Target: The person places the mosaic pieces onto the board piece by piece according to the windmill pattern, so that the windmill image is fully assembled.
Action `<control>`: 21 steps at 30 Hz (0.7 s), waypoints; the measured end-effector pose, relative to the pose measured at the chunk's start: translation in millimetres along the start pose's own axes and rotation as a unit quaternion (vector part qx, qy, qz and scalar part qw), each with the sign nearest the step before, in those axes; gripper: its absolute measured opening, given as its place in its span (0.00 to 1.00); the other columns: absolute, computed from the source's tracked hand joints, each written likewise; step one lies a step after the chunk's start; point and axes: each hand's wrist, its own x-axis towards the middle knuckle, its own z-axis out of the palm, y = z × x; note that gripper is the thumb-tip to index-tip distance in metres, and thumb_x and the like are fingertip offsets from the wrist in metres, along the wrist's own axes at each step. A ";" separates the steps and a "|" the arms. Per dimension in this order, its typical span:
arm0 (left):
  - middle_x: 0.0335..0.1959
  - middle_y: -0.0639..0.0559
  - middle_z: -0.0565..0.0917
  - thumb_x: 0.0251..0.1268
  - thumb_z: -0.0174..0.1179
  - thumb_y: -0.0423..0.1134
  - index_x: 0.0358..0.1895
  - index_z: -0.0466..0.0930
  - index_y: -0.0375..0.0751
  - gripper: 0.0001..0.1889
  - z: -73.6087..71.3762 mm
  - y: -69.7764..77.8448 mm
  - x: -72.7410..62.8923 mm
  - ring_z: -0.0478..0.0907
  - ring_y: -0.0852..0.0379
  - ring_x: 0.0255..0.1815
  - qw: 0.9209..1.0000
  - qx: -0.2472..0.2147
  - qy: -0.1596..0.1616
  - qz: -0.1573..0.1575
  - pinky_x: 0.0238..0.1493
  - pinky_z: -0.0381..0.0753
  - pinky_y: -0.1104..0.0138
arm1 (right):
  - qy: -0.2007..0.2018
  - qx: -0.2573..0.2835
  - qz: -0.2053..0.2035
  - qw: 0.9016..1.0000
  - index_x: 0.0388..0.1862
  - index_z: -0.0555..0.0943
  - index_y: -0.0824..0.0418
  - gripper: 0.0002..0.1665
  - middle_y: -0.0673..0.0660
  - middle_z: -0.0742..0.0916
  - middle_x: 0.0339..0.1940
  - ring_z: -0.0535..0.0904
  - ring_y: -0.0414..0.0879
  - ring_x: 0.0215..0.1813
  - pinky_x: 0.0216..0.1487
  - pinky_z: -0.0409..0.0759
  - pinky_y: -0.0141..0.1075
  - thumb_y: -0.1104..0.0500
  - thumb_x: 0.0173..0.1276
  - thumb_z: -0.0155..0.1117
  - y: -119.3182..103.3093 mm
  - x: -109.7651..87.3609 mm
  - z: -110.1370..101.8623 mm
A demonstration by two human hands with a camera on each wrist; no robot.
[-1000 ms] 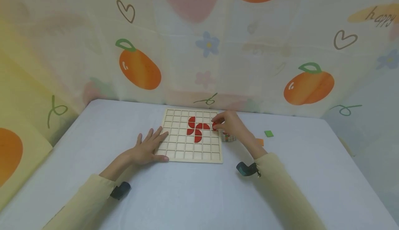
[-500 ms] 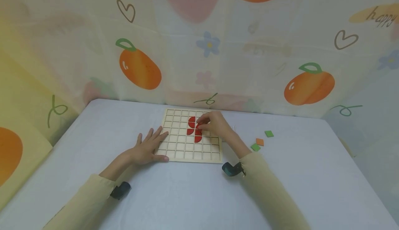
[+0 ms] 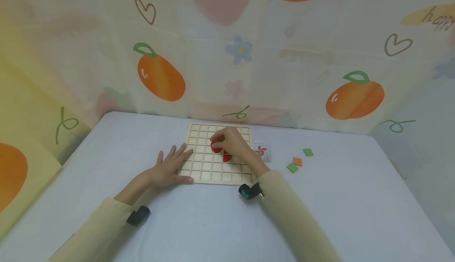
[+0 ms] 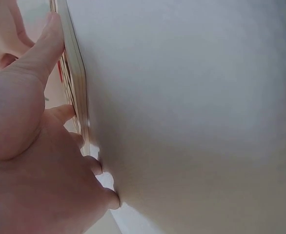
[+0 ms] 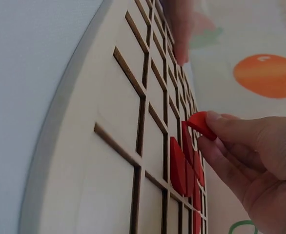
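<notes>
A square wooden grid board (image 3: 199, 167) lies on the white table. My left hand (image 3: 165, 171) rests spread at its left edge; the thumb touches the near left corner and other fingers reach onto the side. Over the middle of the board, my right hand (image 3: 232, 140) pinches a small red curved-edge tile (image 5: 200, 125) between thumb and fingers. In the right wrist view this tile is tilted, just above or against the grid; contact is unclear. Several red tiles (image 5: 177, 166) sit in the cells beside it. In the head view my right hand hides most of them.
A small printed card (image 3: 264, 151) with a red pattern on a grid lies by the board's right edge. Farther right are a green tile (image 3: 308, 152), an orange tile (image 3: 297, 161) and another green tile (image 3: 292, 168). A patterned cloth (image 3: 284, 96) hangs behind the table.
My right hand has carried the red tile left, from the board's right edge to its middle. The card and the nearer green tile now show. My left hand has stayed in place.
</notes>
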 end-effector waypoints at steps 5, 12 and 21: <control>0.79 0.35 0.37 0.59 0.64 0.60 0.78 0.46 0.39 0.52 0.0 0.6 -0.3 0.28 0.29 0.77 1.000 0.000 0.004 0.006 0.66 0.23 0.31 | -0.013 0.008 -0.002 1.000 0.43 0.87 0.66 0.09 0.57 0.89 0.36 0.85 0.43 0.36 0.34 0.82 0.29 0.66 0.63 0.70 -0.8 5.3 5.9; 0.79 0.35 0.37 0.60 0.64 0.60 0.78 0.46 0.39 0.52 -0.8 0.9 -0.8 0.28 0.29 0.77 1.000 -0.004 0.005 0.011 0.66 0.23 0.32 | -0.017 -0.022 0.007 1.000 0.43 0.88 0.64 0.09 0.55 0.90 0.36 0.85 0.40 0.35 0.38 0.81 0.28 0.64 0.63 0.70 -2.9 9.0 8.0; 0.79 0.33 0.38 0.60 0.64 0.59 0.78 0.47 0.37 0.51 -1.7 3.1 -2.1 0.28 0.29 0.76 1.000 -0.006 0.005 0.012 0.66 0.23 0.31 | -0.032 -0.080 -0.005 0.996 0.38 0.89 0.61 0.05 0.53 0.89 0.35 0.82 0.41 0.37 0.43 0.79 0.30 0.64 0.65 0.69 -4.4 9.2 11.0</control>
